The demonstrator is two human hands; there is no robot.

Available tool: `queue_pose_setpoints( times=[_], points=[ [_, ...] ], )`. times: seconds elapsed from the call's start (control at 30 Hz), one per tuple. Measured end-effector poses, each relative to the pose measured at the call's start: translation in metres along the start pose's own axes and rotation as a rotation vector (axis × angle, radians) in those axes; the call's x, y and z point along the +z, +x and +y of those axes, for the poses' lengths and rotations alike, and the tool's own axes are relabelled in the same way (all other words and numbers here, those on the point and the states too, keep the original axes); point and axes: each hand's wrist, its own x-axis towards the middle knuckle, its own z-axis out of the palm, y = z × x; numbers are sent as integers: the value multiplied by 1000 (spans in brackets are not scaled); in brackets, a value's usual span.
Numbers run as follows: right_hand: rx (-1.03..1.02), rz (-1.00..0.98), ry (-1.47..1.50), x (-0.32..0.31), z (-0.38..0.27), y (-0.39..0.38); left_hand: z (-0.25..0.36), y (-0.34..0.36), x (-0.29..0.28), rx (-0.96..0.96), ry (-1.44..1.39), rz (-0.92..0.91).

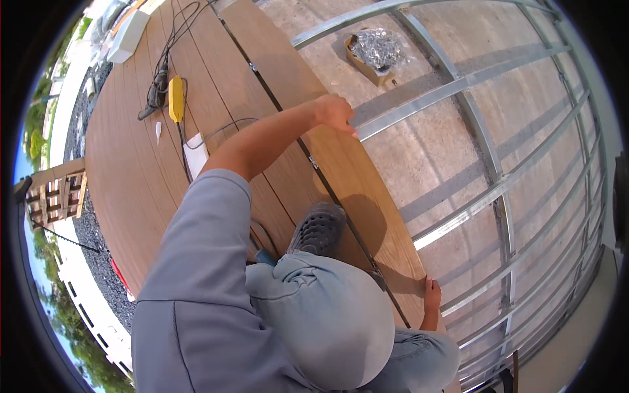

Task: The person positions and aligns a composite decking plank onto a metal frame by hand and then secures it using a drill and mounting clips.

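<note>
A loose wood-look decking board (357, 177) lies along the outer edge of the laid deck, with a dark gap between it and its neighbour. Metal clips (313, 162) show in that gap. My left hand (335, 114), at the end of my outstretched arm, has its fingers curled over the board's outer edge. Nearer to me, my right hand (432, 295) grips the same edge, its fingers partly hidden behind it. My grey perforated clog (319, 227) rests on the deck beside the gap, and my knees are bent low.
Open steel framing (468, 98) runs to the right above a concrete floor. A cardboard box (367, 67) of bagged metal parts sits among the bars. On the deck (118, 177) lie a yellow power strip (175, 98), black cables (157, 88), a white nozzle (158, 131) and a white box (129, 36).
</note>
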Motion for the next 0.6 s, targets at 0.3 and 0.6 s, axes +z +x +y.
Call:
queue_pose_setpoints(
  times=[0.3, 0.6],
  points=[
    [19, -93, -56, -4, 8, 2, -9, 21, -1, -23, 9, -118],
    [-4, -114, -47, 2, 12, 5, -10, 13, 18, -11, 5, 39]
  ],
)
